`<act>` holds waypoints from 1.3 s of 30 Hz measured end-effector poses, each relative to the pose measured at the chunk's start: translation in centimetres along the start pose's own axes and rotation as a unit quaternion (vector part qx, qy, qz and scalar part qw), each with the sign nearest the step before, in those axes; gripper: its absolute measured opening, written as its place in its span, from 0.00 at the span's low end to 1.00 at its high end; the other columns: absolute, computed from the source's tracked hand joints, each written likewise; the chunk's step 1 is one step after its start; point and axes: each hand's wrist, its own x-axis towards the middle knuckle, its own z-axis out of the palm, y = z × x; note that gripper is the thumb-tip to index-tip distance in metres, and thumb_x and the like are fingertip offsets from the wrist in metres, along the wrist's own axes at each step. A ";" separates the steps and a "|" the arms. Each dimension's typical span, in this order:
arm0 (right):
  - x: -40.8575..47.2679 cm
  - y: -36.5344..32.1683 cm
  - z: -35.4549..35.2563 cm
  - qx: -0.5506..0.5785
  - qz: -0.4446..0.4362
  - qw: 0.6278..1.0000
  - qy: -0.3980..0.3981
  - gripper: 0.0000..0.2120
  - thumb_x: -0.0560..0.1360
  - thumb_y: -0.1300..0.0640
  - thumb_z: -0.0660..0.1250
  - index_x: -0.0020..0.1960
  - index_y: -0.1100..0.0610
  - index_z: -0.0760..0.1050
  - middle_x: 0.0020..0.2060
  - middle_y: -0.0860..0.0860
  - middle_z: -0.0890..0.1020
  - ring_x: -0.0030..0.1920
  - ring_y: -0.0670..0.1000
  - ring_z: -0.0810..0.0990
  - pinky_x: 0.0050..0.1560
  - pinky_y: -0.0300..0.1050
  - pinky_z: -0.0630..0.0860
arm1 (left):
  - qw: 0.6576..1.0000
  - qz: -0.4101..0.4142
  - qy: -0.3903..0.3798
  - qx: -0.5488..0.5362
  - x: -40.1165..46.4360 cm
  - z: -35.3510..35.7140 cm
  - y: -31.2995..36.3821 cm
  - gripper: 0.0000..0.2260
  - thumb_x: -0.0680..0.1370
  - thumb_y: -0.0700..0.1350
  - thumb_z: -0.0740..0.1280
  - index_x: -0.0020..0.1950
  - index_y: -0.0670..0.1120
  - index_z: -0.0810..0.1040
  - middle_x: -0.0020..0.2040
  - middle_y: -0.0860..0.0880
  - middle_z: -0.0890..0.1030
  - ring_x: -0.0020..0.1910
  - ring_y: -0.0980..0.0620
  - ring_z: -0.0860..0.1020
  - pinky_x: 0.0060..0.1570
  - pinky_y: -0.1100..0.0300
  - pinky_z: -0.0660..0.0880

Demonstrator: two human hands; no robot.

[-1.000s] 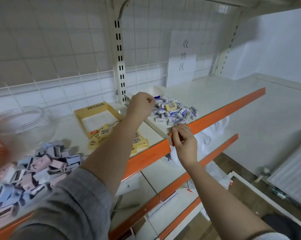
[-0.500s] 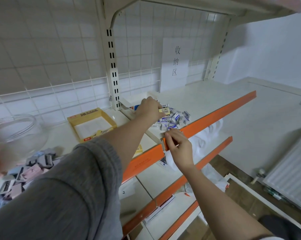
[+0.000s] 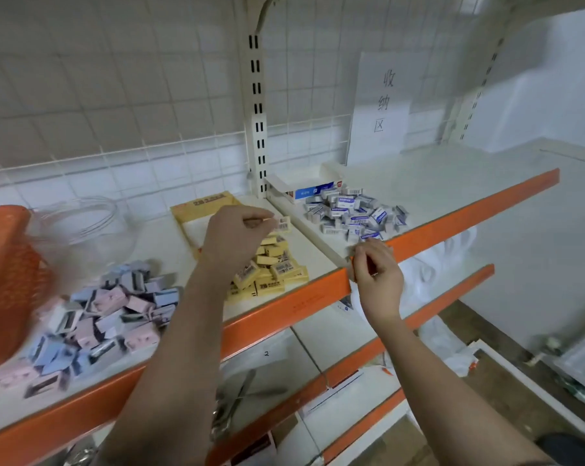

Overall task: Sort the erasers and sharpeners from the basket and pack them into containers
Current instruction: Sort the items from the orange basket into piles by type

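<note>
My left hand (image 3: 237, 238) pinches a small yellow eraser (image 3: 282, 224) by its barcoded end, above the pile of yellow erasers (image 3: 271, 269). Behind that pile lies an open yellow box (image 3: 203, 210). My right hand (image 3: 377, 274) rests at the orange shelf edge with fingers curled, just below the heap of blue-and-white erasers (image 3: 355, 213); whether it holds anything cannot be seen. A white and blue box (image 3: 304, 190) stands behind that heap. Pink and blue sharpeners (image 3: 92, 317) are piled at the left, beside the orange basket (image 3: 5, 280).
A clear glass bowl (image 3: 82, 223) sits behind the sharpeners. A paper sign (image 3: 382, 105) leans on the wire grid back. Lower shelves (image 3: 318, 348) hold scissors, paper and white plastic bags. A raised divider rail (image 3: 304, 227) separates the two shelf sections.
My left hand drew back from the blue-and-white heap to the left, carrying a yellow eraser over the yellow pile. My right hand stayed at the shelf edge.
</note>
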 end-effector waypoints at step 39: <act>-2.3 -32.6 29.3 0.060 -0.114 0.904 -0.407 0.09 0.73 0.64 0.63 0.46 0.56 0.81 0.36 0.50 0.81 0.34 0.41 0.76 0.39 0.32 0.71 | 0.925 -0.118 0.177 0.315 -13.6 -36.3 -13.9 0.07 0.76 0.45 0.66 0.50 0.50 0.83 0.46 0.48 0.83 0.44 0.49 0.79 0.46 0.58 0.72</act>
